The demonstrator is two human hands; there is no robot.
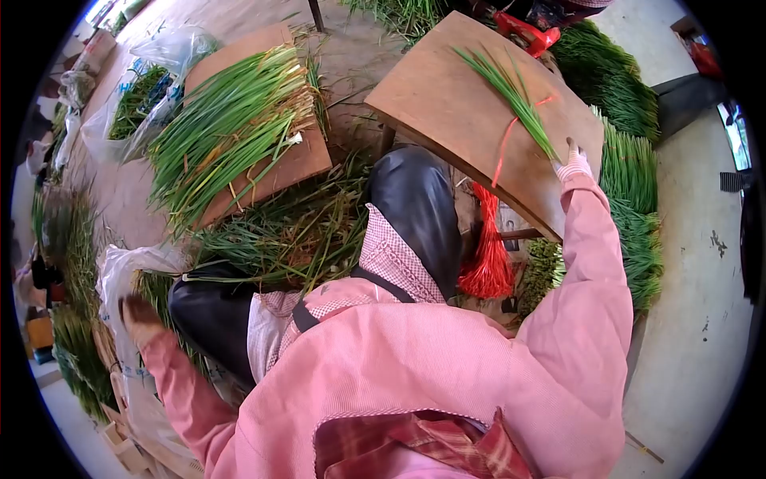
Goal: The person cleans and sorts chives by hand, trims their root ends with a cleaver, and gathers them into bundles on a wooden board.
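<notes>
On the wooden table (447,96) lies a thin bundle of long green stalks (511,92), with a red strip (503,152) lying across it and hanging over the table's edge. My right hand (573,160) is at the stalks' pale lower ends near the table's right side; how its fingers hold them is partly hidden. At the left, my left hand (140,318) is beside a clear plastic bag (128,267); its fingers are blurred. A large heap of green stalks (231,128) rests on a low board (307,164) at the upper left.
A bunch of red strips (487,255) hangs below the table. Tied green bundles (630,176) stand along the right wall. Loose leaves (295,231) cover the floor between the board and my knees. Another person's hand or clothing shows near red plastic (528,33) at the top.
</notes>
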